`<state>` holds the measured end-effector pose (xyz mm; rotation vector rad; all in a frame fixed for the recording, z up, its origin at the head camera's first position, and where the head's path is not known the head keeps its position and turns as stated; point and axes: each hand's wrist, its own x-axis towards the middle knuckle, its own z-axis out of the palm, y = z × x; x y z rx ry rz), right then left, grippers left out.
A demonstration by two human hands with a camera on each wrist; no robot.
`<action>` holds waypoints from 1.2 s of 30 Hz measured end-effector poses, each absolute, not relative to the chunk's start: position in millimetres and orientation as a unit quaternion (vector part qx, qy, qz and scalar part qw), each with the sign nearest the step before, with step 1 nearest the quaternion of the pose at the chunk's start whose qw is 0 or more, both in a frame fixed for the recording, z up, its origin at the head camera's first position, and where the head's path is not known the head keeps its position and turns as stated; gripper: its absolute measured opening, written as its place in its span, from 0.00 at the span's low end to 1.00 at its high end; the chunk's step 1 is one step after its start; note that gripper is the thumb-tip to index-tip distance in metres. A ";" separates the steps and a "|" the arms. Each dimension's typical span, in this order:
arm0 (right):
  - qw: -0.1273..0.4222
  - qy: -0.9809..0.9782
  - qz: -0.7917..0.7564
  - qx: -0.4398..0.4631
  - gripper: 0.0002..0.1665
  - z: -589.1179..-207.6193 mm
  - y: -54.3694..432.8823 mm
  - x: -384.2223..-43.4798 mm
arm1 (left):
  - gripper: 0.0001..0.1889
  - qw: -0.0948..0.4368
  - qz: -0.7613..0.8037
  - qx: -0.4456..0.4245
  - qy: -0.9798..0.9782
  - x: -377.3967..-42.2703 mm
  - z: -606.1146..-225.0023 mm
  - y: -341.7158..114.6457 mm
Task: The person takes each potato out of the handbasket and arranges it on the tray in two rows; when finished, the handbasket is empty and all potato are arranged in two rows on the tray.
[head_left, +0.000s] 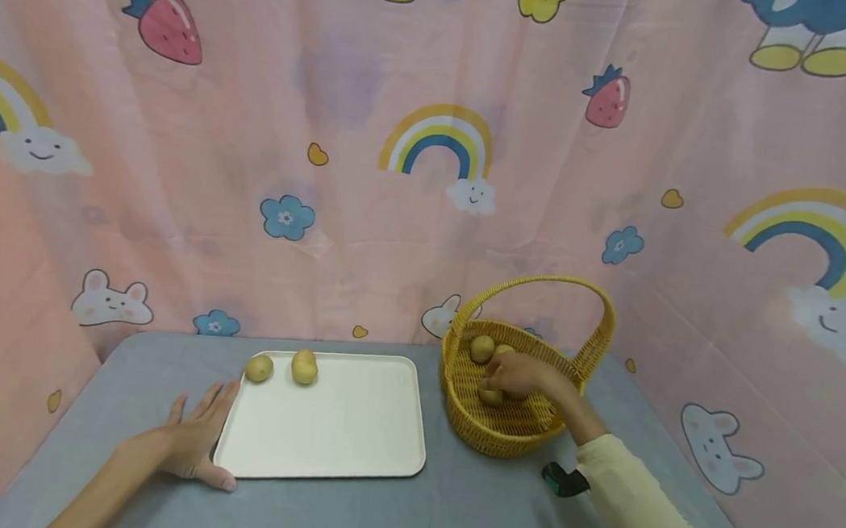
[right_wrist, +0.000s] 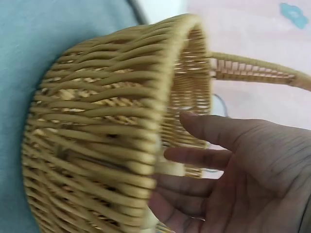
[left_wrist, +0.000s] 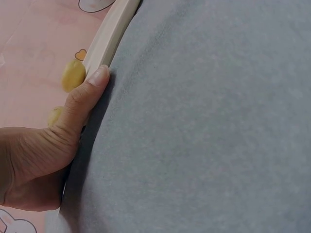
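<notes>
Nearest us, the pale sleeve (head_left: pixel 641 503) is cut off by the bottom of the head view, and a dark object (head_left: pixel 565 480) by its cuff is too small for us to name. A broad stretch of the tabletop (head_left: pixel 349 518) runs along the near side, its near edge out of view. At left, the left hand (head_left: pixel 197 440) rests against the white tray (head_left: pixel 333 424), its fingers spread and released, the thumb along the rim by the near left corner. At right, the right hand (head_left: pixel 521 375) dips over the right side of the wicker basket (head_left: pixel 488 443); its fingers look released and lightly bent, the thumb apart (the rim hides the lower fingertips from the wrist camera). Below them sits a potato (head_left: pixel 490 396), partly covered; beyond it we make out another potato (head_left: pixel 482 348) and more behind the hand, which we cannot count. Only a narrow gap parts tray and basket. Two potatoes (head_left: pixel 304 367) occupy the tray's far left, leaving room rightward. The basket's tall handle arches before the patterned cloth (head_left: pixel 334 291) at the far edge.
</notes>
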<state>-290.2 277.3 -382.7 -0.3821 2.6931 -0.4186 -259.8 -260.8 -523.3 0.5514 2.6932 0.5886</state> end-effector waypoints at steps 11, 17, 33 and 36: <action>0.241 0.958 -0.067 -0.139 0.10 -415.3 284.6 -315.6 | 0.87 0.165 0.201 0.193 0.946 -258.7 -521.6 -260.5; 0.227 0.962 -0.071 -0.137 0.16 -484.2 326.3 -364.7 | 0.87 0.166 0.202 0.192 0.946 -259.4 -521.8 -260.0; 0.155 0.958 -0.209 -0.122 0.23 -373.4 275.9 -277.0 | 0.87 0.162 0.196 0.187 0.949 -258.8 -521.8 -260.0; 0.143 0.958 -0.222 -0.116 0.19 -366.3 272.9 -272.2 | 0.87 0.162 0.200 0.189 0.948 -258.4 -521.6 -260.0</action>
